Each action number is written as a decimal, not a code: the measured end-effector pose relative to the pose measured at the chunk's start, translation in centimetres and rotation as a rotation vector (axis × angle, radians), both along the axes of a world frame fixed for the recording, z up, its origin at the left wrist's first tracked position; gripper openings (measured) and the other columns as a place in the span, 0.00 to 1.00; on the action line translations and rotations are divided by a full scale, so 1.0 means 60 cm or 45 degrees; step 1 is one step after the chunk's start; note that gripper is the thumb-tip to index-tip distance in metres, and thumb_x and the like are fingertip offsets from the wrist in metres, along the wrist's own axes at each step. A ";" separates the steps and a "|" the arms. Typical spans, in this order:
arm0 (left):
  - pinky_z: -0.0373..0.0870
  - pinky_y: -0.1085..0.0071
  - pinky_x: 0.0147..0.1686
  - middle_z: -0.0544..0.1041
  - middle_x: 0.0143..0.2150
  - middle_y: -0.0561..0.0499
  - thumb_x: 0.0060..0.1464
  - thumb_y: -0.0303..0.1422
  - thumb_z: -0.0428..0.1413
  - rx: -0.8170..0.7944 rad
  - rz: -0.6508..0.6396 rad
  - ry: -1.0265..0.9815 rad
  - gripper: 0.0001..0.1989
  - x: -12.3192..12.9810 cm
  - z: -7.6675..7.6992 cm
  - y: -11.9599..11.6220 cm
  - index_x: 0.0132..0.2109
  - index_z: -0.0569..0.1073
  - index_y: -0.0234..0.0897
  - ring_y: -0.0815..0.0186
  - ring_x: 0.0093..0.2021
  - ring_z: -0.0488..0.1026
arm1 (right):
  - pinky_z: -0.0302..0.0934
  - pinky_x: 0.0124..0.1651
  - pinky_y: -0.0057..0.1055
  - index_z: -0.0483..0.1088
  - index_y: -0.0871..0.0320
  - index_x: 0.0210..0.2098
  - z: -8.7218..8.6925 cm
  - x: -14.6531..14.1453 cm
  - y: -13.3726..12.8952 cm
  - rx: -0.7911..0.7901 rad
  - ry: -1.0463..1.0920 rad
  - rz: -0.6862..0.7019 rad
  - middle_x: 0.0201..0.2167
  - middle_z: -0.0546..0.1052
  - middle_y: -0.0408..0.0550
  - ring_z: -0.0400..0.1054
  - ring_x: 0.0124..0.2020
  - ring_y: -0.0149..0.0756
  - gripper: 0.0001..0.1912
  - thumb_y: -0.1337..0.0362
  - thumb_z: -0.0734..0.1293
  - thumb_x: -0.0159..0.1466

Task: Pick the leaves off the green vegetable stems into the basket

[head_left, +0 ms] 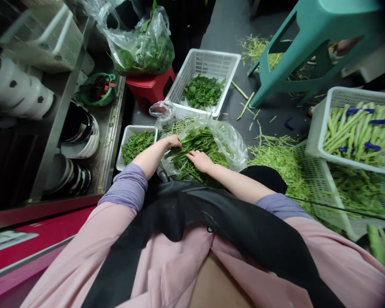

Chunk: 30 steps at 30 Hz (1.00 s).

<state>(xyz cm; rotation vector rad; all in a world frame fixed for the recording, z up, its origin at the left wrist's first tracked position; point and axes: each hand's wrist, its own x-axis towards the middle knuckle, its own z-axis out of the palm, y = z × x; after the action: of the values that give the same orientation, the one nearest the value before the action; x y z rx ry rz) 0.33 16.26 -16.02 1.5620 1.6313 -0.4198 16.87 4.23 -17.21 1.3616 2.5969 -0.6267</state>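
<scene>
Long leafy green stems (197, 143) lie in an opened clear plastic bag (237, 147) in front of my body. My left hand (173, 142) is closed round the stem ends at the left side of the bunch. My right hand (200, 161) rests on the lower edge of the greens, its fingers pointing left and somewhat apart. Left of the bag, a small white basket (119, 149) holds picked leaves. Beyond the bag stands a larger white basket (172, 92) with a pile of leaves in it.
A red stool (147, 87) bears a bag of greens (144, 53). Right are a teal stool (285, 47), cut stems (279, 160) on the floor and a crate (316, 124) of tied long stalks. Metal shelves (112, 132) with bowls stand left.
</scene>
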 end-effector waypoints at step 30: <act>0.54 0.73 0.20 0.66 0.19 0.53 0.43 0.33 0.65 -0.338 -0.055 -0.109 0.14 0.000 0.234 -0.008 0.24 0.66 0.34 0.74 0.16 0.58 | 0.57 0.63 0.40 0.49 0.54 0.70 -0.047 -0.008 0.066 -0.317 -0.073 -0.166 0.69 0.53 0.54 0.54 0.66 0.51 0.41 0.64 0.64 0.58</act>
<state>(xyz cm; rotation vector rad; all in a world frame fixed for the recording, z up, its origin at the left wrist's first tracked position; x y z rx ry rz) 0.31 15.78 -1.98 1.3974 1.4158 -0.5606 16.37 8.19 -20.02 1.4501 2.3068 -0.8831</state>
